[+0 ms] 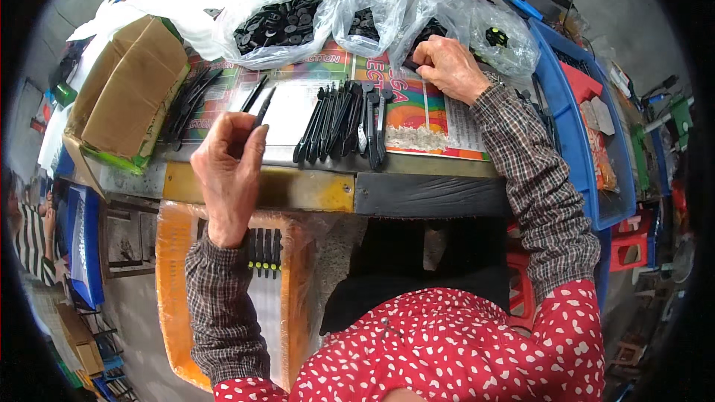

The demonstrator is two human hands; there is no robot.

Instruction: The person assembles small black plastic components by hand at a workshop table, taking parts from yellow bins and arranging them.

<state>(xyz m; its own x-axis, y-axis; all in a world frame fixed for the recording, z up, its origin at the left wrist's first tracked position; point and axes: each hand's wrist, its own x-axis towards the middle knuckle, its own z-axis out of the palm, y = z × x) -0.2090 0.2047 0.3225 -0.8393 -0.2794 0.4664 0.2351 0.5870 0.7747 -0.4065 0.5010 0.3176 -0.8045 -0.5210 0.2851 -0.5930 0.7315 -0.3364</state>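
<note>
My left hand point(229, 171) is closed in a pinch at the front left of the table. Between its thumb and fingers stands a slim black plastic piece point(264, 106), tilted up. A second slim black piece point(255, 94) shows just beside it; whether it is held or lies on the table I cannot tell. My right hand point(450, 67) is at the opening of a clear plastic bag point(408, 43) with small black parts, its fingertips pinched together; anything in them is hidden. Between my hands, several long black plastic pieces point(331, 120) lie side by side near the table's front edge.
More bags point(328, 11) of small black parts line the back. At the left stand a cardboard box point(134, 89) and another pile of black pieces point(195, 100). A blue crate point(577, 126) is at the right, an orange crate point(175, 290) below the table's edge.
</note>
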